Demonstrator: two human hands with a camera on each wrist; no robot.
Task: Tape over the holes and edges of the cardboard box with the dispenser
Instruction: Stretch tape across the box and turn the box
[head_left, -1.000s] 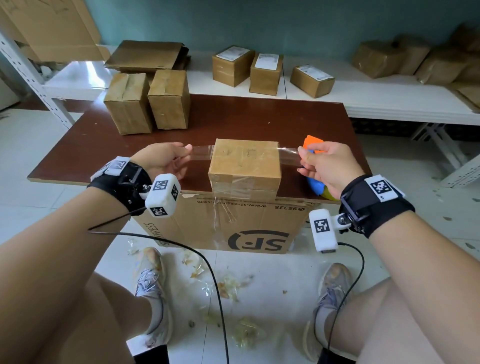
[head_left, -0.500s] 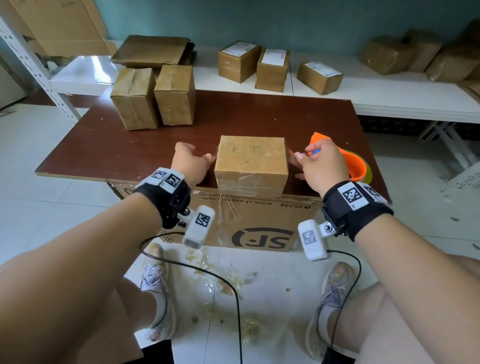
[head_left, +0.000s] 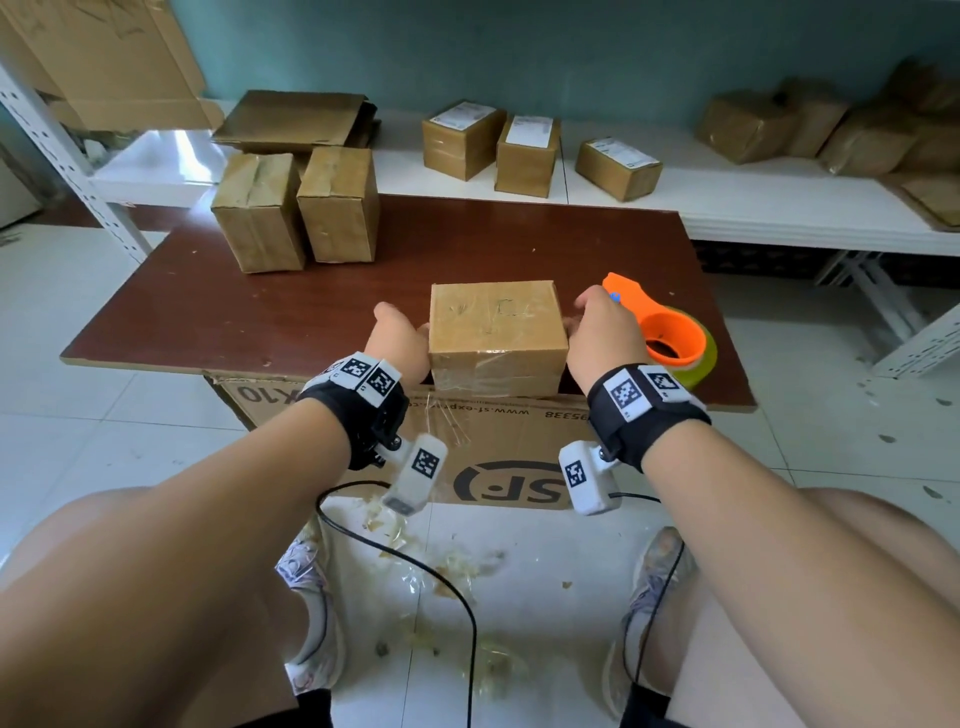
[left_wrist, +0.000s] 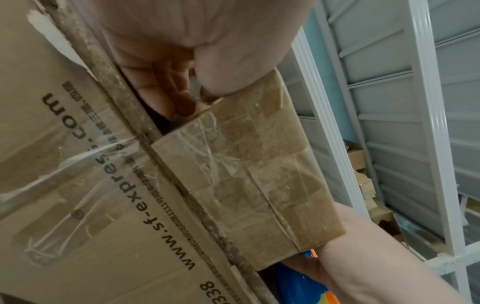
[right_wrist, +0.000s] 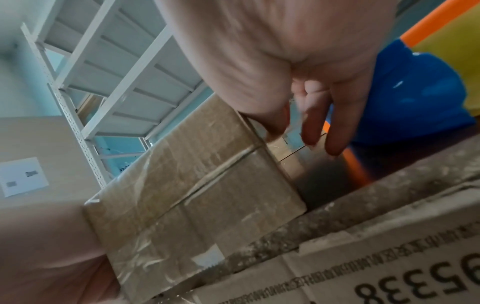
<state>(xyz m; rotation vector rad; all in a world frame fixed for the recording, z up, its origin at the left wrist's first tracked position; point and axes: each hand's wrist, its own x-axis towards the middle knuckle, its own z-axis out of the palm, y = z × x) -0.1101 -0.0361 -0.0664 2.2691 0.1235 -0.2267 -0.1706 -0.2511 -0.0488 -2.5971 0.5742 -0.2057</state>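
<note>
The small cardboard box (head_left: 496, 332) stands near the front edge of the brown table (head_left: 260, 312), with clear tape over its top and front. My left hand (head_left: 397, 332) presses flat against the box's left side, fingers (left_wrist: 166, 86) straight and thumb at the top edge. On the opposite side, my right hand (head_left: 602, 327) presses with straight, blurred fingers (right_wrist: 309, 123) pointing down the right face of the box (right_wrist: 197, 193). The orange and blue tape dispenser (head_left: 670, 338) lies on the table just right of that hand, not gripped. The same dispenser (right_wrist: 405, 98) shows behind my fingers.
Two taped boxes (head_left: 296, 208) stand at the table's back left. More boxes (head_left: 524, 145) sit on the white shelf behind. A large printed carton (head_left: 467, 447) hangs under the table's front edge. Tape scraps litter the floor between my feet.
A second ago both hands held a tape strip stretched over the box, the right one gripping the dispenser. They have since come down onto the box's sides, and the dispenser now lies on the table.
</note>
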